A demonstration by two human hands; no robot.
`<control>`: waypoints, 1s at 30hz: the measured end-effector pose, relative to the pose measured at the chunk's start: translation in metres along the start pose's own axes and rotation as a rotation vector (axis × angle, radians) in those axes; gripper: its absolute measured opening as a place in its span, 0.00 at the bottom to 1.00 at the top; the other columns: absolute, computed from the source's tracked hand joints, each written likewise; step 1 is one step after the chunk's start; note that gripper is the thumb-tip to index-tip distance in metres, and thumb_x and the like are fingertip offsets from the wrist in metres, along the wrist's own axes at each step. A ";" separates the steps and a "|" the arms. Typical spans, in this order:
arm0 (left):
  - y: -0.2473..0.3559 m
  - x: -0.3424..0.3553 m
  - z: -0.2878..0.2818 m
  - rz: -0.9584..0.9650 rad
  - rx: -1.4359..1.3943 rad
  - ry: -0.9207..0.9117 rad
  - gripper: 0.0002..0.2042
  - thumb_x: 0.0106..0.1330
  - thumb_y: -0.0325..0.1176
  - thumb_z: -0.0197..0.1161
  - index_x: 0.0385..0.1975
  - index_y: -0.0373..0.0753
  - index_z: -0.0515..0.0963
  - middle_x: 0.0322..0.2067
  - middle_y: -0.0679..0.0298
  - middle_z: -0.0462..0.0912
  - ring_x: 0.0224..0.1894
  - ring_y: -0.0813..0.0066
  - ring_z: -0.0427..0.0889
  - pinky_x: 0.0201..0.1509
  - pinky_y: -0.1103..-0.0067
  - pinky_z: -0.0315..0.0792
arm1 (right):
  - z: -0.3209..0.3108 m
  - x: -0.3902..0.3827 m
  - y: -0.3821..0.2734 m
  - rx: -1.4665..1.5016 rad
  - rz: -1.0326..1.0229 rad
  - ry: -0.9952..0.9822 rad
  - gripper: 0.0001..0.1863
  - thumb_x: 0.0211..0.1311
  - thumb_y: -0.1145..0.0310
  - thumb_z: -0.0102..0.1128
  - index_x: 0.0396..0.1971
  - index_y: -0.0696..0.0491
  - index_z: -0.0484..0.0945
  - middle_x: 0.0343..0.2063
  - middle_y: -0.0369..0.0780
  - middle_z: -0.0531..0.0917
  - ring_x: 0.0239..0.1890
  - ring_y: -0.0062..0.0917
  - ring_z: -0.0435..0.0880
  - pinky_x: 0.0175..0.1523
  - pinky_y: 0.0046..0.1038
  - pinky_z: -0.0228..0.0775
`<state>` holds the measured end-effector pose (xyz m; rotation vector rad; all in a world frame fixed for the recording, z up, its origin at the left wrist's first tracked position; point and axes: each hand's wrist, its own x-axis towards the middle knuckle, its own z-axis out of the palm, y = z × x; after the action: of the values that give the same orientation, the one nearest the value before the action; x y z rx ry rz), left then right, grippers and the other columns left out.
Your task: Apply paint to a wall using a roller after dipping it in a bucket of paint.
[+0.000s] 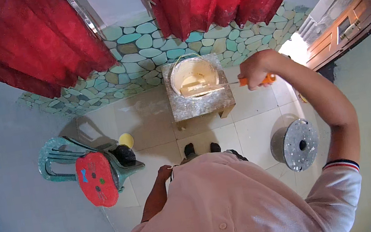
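Observation:
My right hand (254, 71) is shut on the orange handle of a putty knife (219, 85). Its wide blade, smeared with cream paste, lies over the open cream bucket (178, 75). The bucket stands on a small spattered stool (200, 105) in front of me. My left hand (164, 173) hangs low beside my hip, fingers loosely curled, holding nothing I can see.
A green plastic chair (60, 158) with a red board (96, 179) and a dark bag on it stands at the left, a yellow ball (126, 139) beside it. A spattered grey drum (296, 144) sits at the right. Red curtains (41, 46) hang over a pebble-tiled wall; a wooden door (345, 27) is far right.

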<state>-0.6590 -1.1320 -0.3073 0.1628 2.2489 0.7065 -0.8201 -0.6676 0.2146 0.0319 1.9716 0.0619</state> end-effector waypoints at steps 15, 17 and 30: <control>0.024 0.010 -0.013 0.171 -0.170 0.058 0.16 0.54 0.41 0.52 0.37 0.40 0.78 0.38 0.56 0.78 0.44 0.59 0.75 0.49 0.73 0.68 | -0.015 0.211 -0.019 -0.080 -0.082 -0.152 0.06 0.41 0.71 0.58 0.16 0.57 0.73 0.19 0.39 0.76 0.21 0.26 0.75 0.29 0.27 0.68; 0.022 0.007 -0.015 0.365 -0.025 0.147 0.15 0.55 0.40 0.50 0.37 0.40 0.78 0.37 0.55 0.79 0.42 0.60 0.76 0.47 0.73 0.69 | -0.016 0.221 -0.016 -0.050 -0.066 -0.160 0.06 0.40 0.71 0.58 0.16 0.57 0.73 0.19 0.39 0.76 0.22 0.26 0.75 0.29 0.27 0.68; 0.024 -0.017 -0.007 0.187 0.182 -0.002 0.13 0.54 0.42 0.49 0.30 0.42 0.78 0.31 0.54 0.79 0.35 0.57 0.78 0.38 0.68 0.70 | -0.028 0.213 -0.016 -0.038 -0.055 -0.147 0.05 0.37 0.71 0.59 0.15 0.55 0.73 0.16 0.39 0.74 0.19 0.26 0.74 0.28 0.27 0.68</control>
<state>-0.6547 -1.1207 -0.2795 0.4675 2.3149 0.5961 -0.9290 -0.6731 0.0285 -0.0418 1.8228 0.0599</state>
